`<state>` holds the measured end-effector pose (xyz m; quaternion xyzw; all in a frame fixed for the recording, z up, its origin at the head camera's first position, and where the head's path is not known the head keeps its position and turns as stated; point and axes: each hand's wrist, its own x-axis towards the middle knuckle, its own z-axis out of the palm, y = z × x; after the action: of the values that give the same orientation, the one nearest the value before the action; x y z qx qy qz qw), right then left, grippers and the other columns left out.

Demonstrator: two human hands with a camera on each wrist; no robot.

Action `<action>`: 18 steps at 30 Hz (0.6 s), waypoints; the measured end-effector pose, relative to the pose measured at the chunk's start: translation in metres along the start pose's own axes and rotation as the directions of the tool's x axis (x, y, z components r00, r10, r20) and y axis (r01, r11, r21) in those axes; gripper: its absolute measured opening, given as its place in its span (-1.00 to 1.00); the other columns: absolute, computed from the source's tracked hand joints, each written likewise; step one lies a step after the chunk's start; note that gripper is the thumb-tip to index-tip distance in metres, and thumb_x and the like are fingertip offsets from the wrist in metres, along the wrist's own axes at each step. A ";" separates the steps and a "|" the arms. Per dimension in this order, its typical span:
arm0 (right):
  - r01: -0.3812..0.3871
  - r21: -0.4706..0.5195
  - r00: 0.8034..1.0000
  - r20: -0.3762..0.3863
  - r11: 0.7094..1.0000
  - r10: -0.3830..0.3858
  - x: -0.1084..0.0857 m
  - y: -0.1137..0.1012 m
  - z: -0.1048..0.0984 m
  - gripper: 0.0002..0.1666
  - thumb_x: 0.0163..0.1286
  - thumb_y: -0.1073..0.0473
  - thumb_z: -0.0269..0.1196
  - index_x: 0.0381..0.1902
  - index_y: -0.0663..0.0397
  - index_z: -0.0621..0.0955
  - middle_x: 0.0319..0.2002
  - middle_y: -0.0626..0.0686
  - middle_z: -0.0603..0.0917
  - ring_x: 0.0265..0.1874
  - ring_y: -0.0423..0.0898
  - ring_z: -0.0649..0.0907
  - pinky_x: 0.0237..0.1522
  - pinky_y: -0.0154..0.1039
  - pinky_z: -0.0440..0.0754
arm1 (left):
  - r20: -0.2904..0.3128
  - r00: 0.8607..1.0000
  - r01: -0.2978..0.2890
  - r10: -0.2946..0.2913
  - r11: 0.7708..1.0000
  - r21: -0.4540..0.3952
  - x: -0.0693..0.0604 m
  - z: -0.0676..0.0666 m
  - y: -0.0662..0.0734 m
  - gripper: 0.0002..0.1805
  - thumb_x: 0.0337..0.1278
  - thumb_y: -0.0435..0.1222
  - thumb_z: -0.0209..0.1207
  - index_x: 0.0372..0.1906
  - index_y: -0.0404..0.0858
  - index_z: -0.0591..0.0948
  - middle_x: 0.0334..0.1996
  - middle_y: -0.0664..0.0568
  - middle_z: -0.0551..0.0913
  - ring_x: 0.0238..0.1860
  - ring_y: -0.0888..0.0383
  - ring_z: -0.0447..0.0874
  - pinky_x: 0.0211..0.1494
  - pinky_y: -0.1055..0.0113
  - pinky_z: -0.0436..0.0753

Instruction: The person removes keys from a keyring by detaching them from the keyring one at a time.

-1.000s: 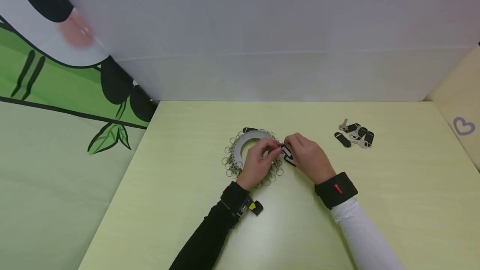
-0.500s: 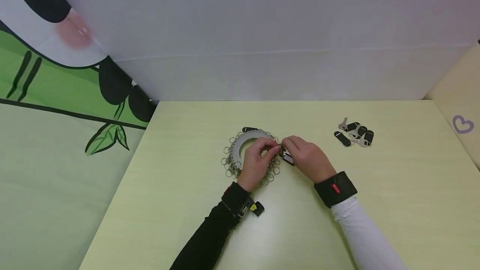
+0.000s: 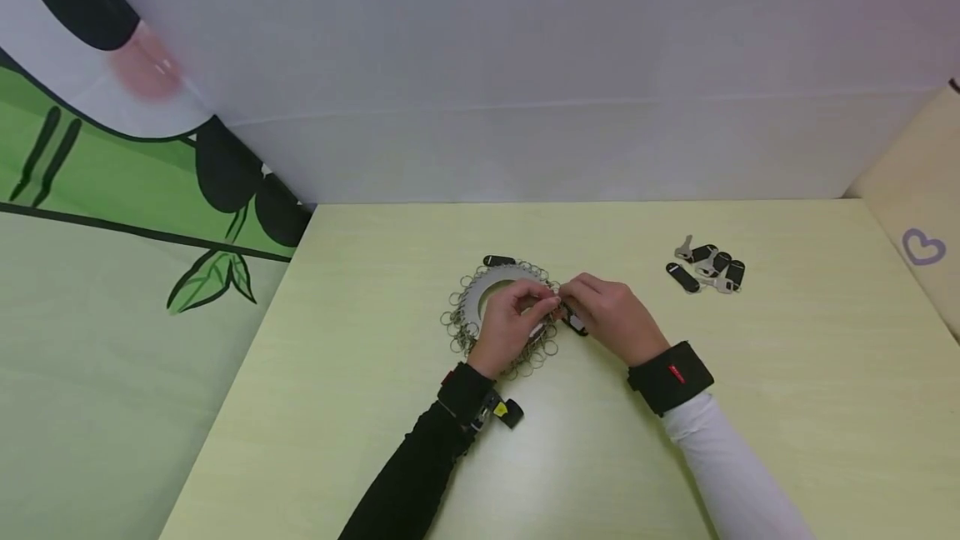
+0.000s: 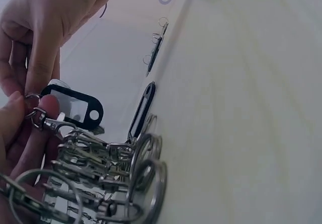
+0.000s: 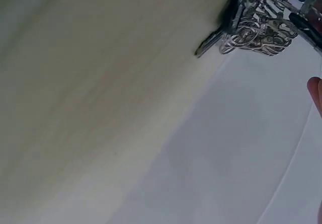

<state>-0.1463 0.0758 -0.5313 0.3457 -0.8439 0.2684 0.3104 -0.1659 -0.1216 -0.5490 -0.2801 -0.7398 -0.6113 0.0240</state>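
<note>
Nudged toward the pale table's (image 3: 600, 465) left edge, my left hand (image 3: 506, 327) and right hand (image 3: 618, 319) pinch round steel rings (image 4: 39, 114) beside a black-framed plastic tag (image 4: 74, 108).

It was a screened-off indoor work corner, whether in a home or office unclear: a creased white sheet (image 3: 525, 48) backed the tabletop (image 3: 825, 357), a cartoon-printed drape (image 3: 135, 161) flanked its left edge, a cream panel (image 3: 892, 177) its right.
</note>
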 end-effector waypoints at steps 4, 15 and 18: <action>-0.121 0.142 0.993 0.027 0.982 0.118 -0.001 0.001 0.000 -0.68 0.18 0.48 0.49 -0.09 0.20 0.74 -0.22 0.09 0.82 -0.32 -0.06 0.81 -0.30 -0.20 0.76 | 0.015 0.999 0.041 -0.041 0.999 -0.015 -0.001 0.000 -0.001 -0.91 0.35 -0.40 0.30 -0.17 -0.38 0.70 -0.21 -0.23 0.77 -0.22 -0.12 0.82 -0.07 0.23 0.76; -0.472 0.412 0.875 0.325 0.780 0.358 0.002 0.005 -0.010 -0.63 0.43 0.23 0.39 0.16 0.17 0.68 -0.07 0.05 0.82 -0.11 -0.07 0.81 -0.10 -0.26 0.77 | 0.013 0.995 0.095 -0.094 0.994 -0.058 0.000 0.001 -0.002 -0.90 0.34 -0.41 0.30 -0.19 -0.42 0.70 -0.23 -0.27 0.78 -0.22 0.05 0.85 -0.10 0.07 0.78; -0.502 0.412 0.858 0.350 0.760 0.377 0.002 0.006 -0.010 -0.60 0.36 0.20 0.46 0.13 0.16 0.70 -0.12 0.05 0.83 -0.16 -0.10 0.82 -0.14 -0.31 0.76 | 0.014 0.995 0.102 -0.101 0.993 -0.067 0.001 0.001 -0.003 -0.90 0.33 -0.42 0.31 -0.20 -0.42 0.71 -0.24 -0.27 0.77 -0.25 0.17 0.83 -0.11 0.12 0.78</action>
<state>-0.1487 0.0851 -0.5246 0.2338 -0.8369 0.4939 0.0331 -0.1677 -0.1203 -0.5519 -0.2461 -0.7321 -0.6349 -0.0207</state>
